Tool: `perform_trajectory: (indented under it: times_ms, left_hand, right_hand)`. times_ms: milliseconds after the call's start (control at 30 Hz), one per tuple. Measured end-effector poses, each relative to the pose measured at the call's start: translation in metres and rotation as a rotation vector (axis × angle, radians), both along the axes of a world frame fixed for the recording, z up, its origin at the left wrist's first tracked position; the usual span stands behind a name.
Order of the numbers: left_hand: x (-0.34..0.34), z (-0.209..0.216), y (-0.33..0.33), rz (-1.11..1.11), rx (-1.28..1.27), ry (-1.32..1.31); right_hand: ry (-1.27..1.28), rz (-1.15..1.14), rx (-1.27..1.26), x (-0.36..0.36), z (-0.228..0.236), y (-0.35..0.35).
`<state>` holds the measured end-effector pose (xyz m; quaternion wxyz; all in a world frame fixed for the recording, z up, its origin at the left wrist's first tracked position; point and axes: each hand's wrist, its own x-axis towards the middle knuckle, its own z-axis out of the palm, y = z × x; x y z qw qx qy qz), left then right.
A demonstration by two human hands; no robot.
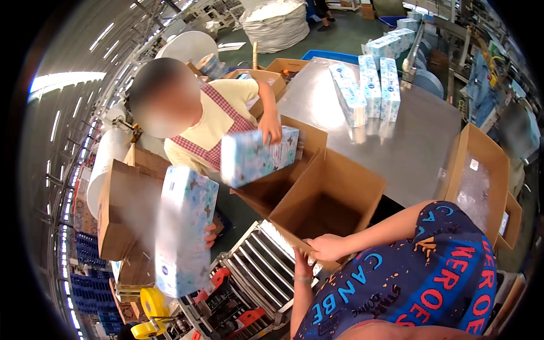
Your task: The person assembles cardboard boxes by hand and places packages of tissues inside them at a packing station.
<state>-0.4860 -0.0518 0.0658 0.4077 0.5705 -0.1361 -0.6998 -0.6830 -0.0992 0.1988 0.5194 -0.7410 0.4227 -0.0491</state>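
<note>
An open cardboard box [351, 175] stands in front of me, its inside dark and showing no contents. My right hand [328, 247] is closed on the near edge of this box. Just to the left, at the same corner, my left hand [302, 264] has its fingers bent against the cardboard, partly hidden. Across from me a co-worker holds one long blue-and-white printed pack [258, 156] over a second open box [272, 190]. In the co-worker's other hand is another such pack [184, 238], blurred at its left side.
Three similar packs [370, 85] stand on the metal table [419, 141], with several more in a line behind. A roller conveyor [258, 266] and a yellow tape roll [153, 303] are at the lower left. More open boxes [481, 164] stand to the right.
</note>
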Motion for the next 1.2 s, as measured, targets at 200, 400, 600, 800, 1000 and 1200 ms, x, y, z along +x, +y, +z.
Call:
perform_trajectory:
  times_ms: [200, 400, 600, 800, 1000, 1200]
  left_hand:
    - [-0.034, -0.010, -0.010, 0.093, -0.356, -0.369]
    - [0.036, -0.007, -0.007, 0.057, -0.289, -0.178]
    - [0.074, -0.073, 0.009, -0.201, 0.040, -1.124]
    - [-0.042, 0.071, -0.088, -0.238, -0.771, -1.759]
    - [-0.208, 0.112, -0.198, -0.591, -1.237, -1.350]
    - [-0.348, 0.121, -0.274, -1.079, -1.525, -1.244]
  right_hand:
    - [0.380, 0.443, -0.676, -0.085, -0.031, -0.037]
    - [0.680, -0.044, -1.274, -0.301, -0.159, -0.138]
    - [0.560, -0.362, -0.686, -0.284, -0.142, -0.268]
    - [0.700, -0.946, -0.876, -0.335, -0.066, -0.381]
    - [0.521, -0.643, -0.683, -0.352, -0.071, -0.308]
    - [0.576, -0.159, -0.409, -0.414, -0.022, -0.183]
